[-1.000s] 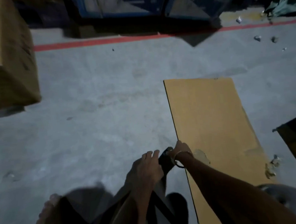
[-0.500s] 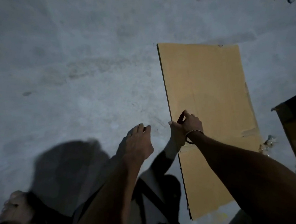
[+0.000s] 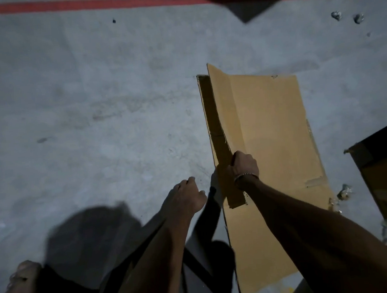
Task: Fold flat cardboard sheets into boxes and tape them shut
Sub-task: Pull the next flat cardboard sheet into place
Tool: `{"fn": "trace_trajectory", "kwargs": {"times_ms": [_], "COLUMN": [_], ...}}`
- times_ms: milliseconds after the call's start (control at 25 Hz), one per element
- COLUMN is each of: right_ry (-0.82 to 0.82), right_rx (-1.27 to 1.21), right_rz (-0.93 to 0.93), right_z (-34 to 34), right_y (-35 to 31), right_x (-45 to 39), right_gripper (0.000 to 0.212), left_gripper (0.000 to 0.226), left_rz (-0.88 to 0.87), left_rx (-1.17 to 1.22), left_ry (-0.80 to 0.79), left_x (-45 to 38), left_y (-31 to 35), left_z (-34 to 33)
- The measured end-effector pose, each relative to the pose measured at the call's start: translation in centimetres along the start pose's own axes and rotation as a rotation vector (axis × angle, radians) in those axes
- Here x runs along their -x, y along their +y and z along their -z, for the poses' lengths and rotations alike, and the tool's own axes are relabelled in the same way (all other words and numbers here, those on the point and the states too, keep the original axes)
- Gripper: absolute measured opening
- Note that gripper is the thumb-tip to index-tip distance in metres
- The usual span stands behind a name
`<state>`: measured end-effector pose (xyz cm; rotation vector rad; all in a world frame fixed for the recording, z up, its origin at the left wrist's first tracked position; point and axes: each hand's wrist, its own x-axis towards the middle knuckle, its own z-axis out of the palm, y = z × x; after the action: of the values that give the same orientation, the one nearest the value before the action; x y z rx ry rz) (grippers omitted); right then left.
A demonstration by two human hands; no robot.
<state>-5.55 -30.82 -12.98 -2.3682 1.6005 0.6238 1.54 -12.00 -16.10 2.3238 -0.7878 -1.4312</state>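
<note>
- Head view: flat cardboard sheet (image 3: 271, 129) lies on the concrete floor (image 3: 93, 107), long axis running away from the person, slightly tilted to the left at the far end.
- Right hand (image 3: 244, 168) grips the sheet's left long edge at about mid-length, fingers curled round the top layer and lifting it; a bracelet (image 3: 246, 177) sits at the wrist.
- Left hand (image 3: 187, 197) hovers just left of that edge, fingers loosely curled, holding nothing; it is near the sheet but not touching.
- The sheet lies to the right of the left hand; the right hand is the one on it.
- Change from half a second ago: the sheet was then fully flat; now the top layer is raised along the left edge, with a dark gap showing beneath it.
- Judgement: opening the flattened sheet into a tube has just begun; no tape in sight.
- Another piece of cardboard (image 3: 382, 179) lies at the right margin, and a red floor line (image 3: 86, 4) runs far off.
</note>
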Motion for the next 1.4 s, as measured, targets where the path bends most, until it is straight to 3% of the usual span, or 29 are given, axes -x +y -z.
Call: {"fn": "trace_trajectory", "kwargs": {"times_ms": [160,440,560,800,920,1040,1160,1400], "right_ry": [0.1,0.087,0.063,0.074,0.11,0.155,0.14,0.155], "right_rx": [-0.212,-0.477,-0.517,-0.667,-0.758,-0.949,-1.047,-1.001], "right_rz": [0.106,0.307,0.337,0.401,0.447,0.457,0.478,0.601], "right_z": [3.4,8.0,8.8,12.8,16.7,22.0,26.9,34.9], "right_y": [-3.7,-13.1,-14.5,-15.7,-16.5,-17.2,-17.2,-13.5], "right_x": [2.0,5.6,6.8,9.6,11.8,14.7,17.3,24.4], "right_gripper": [0.03,0.011,0.012,0.02,0.023,0.012,0.022,0.035], "left_gripper": [0.073,0.087,0.063,0.035,0.036,0.037,0.036,0.045], "left_rz": [0.098,0.482,0.508,0.365,0.324,0.318,0.289,0.247], "left_rx": [0.15,0.754,0.977,0.898,0.786,0.575,0.407,0.383], "left_ry": [-0.024,0.318,0.253,0.379,0.52,0.662,0.791,1.048], "left_x": [-1.0,-1.2,0.1,3.1,7.0,13.2,19.3,31.7], "left_y": [-1.9,-8.0,-10.6,-12.0,-11.6,-9.5,-7.9,-5.8], "left_z": [0.3,5.7,7.3,10.7,14.8,21.1,27.2,34.2]}}
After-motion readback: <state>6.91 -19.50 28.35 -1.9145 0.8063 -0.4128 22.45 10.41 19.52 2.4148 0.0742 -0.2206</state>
